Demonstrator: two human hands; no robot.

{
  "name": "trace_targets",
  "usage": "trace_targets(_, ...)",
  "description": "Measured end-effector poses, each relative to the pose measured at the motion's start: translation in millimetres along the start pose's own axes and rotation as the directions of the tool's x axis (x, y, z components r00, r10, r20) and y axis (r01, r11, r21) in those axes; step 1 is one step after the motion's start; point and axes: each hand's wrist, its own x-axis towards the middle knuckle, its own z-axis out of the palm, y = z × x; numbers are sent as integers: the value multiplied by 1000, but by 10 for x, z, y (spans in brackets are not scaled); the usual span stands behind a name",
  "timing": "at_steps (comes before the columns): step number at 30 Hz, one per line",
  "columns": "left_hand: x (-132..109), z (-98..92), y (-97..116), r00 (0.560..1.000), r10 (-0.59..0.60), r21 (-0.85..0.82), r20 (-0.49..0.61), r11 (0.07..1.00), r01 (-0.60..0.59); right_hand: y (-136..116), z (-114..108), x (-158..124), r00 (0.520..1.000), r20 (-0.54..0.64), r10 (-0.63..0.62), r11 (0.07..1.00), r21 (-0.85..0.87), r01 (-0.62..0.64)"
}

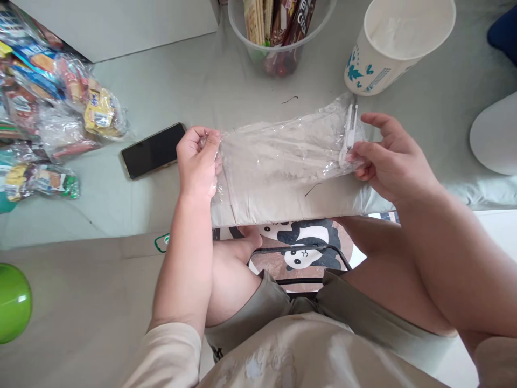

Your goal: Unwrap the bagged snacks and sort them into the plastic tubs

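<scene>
At the far left, a heap of wrapped snacks (60,108) lies on the cloth-covered counter (133,210). Right of it, a dark-screened smartphone (152,151) lies face up, its right end beside the left hand (201,161). That hand's fingers are closed, thumb pressed over them, on the gathered left end of a clear plastic bag (278,151). The bag stretches crumpled between both hands along the counter's near edge, in front of the person's lap. Beyond its middle stands a clear plastic bowl (258,51) holding packaged snack sticks. A slim white plastic clip (350,129) runs along the bag's right end. There the right hand (388,156) pinches with thumb and curled fingers, the index finger lifted away; whether it grips the clip too, I cannot tell. Just beyond that end is a white paper tub (371,67) with a teal leaf print.
</scene>
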Motion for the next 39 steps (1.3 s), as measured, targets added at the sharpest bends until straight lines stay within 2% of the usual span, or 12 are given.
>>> trace_targets(3,9,-10,-2,999,-51,-1,4,999,51,2,-25,19,1000,-11,28,995,96,-27)
trace_targets(9,23,5,4,994,-90,-17,-65,996,89,-2,-66,-11,996,85,20,987,156,-33)
trace_targets(13,24,2,7,990,-78,15,-121,997,80,-30,-49,-41,998,-6,66,986,156,-64)
trace_targets(17,20,4,6,993,-49,25,-109,998,52,-45,-9,-68,999,-4,52,996,68,-52)
trace_targets(21,15,20,-1,997,-37,38,-61,998,40,-21,9,-87,994,-41,-97,984,-156,89)
trace_targets(24,11,41,-5,997,-12,55,-81,998,16,18,-5,-78,981,-46,-186,939,-303,164)
trace_targets(27,8,47,-10,995,-2,69,-103,998,9,57,-31,-62,930,-57,-363,864,-394,313)
trace_targets(29,8,37,-12,995,-21,81,-97,996,29,66,-40,-65,913,-7,-407,871,-303,386)
trace_targets(30,8,31,-13,995,-34,83,-92,996,41,64,-40,-71,923,31,-384,898,-221,381)
trace_targets(32,8,22,-12,996,-53,75,-78,995,59,45,-31,-87,954,99,-282,954,-80,290)
trace_targets(35,9,31,1,995,-59,63,-80,996,64,6,-9,-99,976,153,-151,988,18,150)
trace_targets(39,12,49,37,987,-60,87,-148,993,74,0,-11,-77,966,189,-177,983,77,165)
